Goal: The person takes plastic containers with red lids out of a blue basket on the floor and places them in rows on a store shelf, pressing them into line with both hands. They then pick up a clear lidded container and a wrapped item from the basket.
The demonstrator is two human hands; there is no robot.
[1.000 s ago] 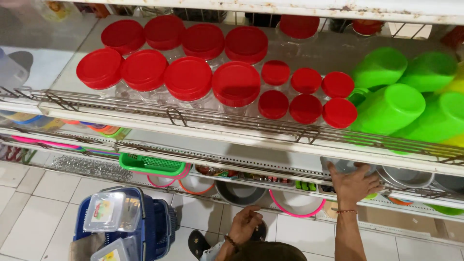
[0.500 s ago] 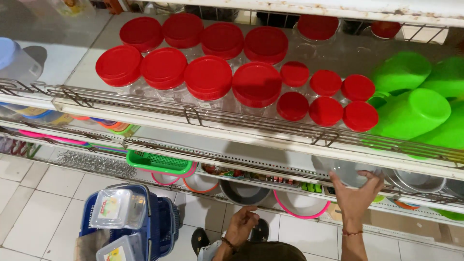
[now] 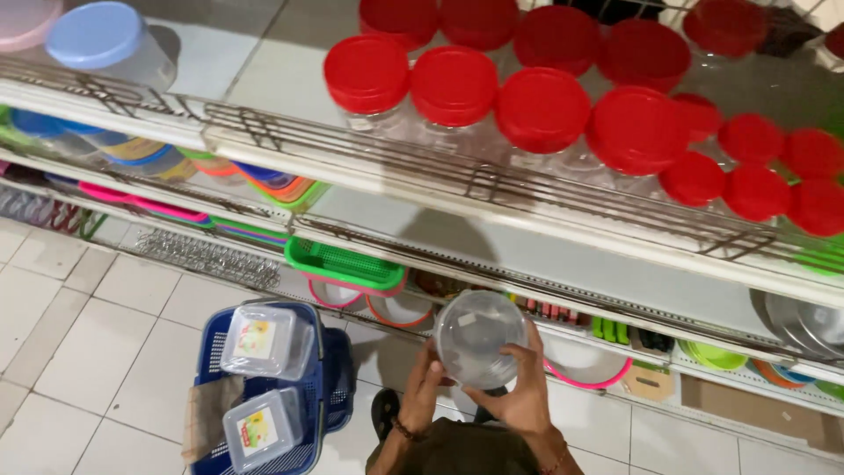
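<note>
Clear round container (image 3: 479, 339) held for inspection
It is clasped between left hand (image 3: 420, 387) and right hand (image 3: 520, 391), lower centre, beside the blue basket (image 3: 303, 422).

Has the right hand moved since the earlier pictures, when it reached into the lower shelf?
Yes. The right hand has pulled back off the lower shelf toward the body, and both hands now hold a clear round bowl in front of it.

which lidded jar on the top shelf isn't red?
The blue-lidded jar at the shelf's far left: its lid is pale blue, while the red-lidded jars all have red lids.
</note>
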